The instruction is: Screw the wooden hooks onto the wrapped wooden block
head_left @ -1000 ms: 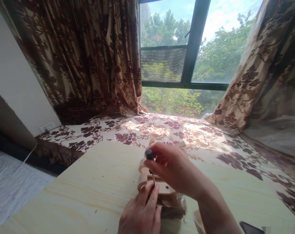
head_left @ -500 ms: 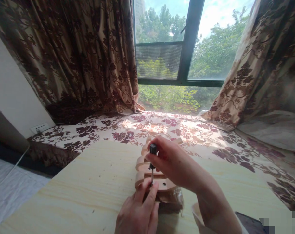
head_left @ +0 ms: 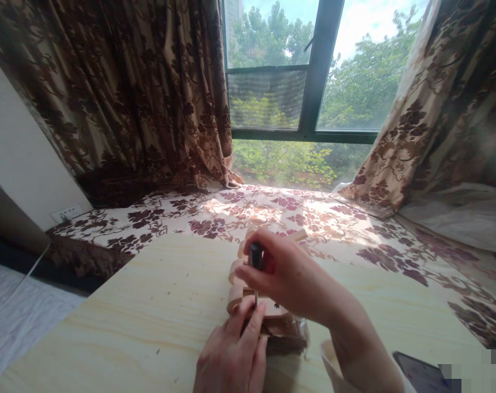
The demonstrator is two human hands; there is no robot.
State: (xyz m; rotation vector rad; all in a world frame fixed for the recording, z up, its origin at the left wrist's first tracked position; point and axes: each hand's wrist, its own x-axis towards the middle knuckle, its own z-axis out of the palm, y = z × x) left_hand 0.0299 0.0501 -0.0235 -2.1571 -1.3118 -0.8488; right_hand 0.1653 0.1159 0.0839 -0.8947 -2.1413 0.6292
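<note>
My right hand (head_left: 278, 270) is closed around the black handle of a screwdriver (head_left: 255, 254), which stands nearly upright with its thin shaft pointing down. Its tip is hidden between the fingertips of my left hand (head_left: 234, 349). Those fingers are bent together against the nearest curved part of a pale wooden piece (head_left: 235, 299); whether they also pinch a screw cannot be seen. A dark hole shows in the wood to the right of the shaft. Under the wooden piece lies a brown block in clear wrapping (head_left: 287, 343). My right hand covers much of the wood's far part.
The pale wooden board (head_left: 120, 322) beneath carries small dark specks. A dark flat device (head_left: 420, 371) lies at the lower right, partly blurred out. Beyond the board are a flowered cloth (head_left: 215, 210), patterned curtains (head_left: 149, 98) and a window (head_left: 309, 136).
My right hand has turned and lowered slightly around the screwdriver, its thumb now further left. Less of the shaft shows. My left hand has stayed nearly in place.
</note>
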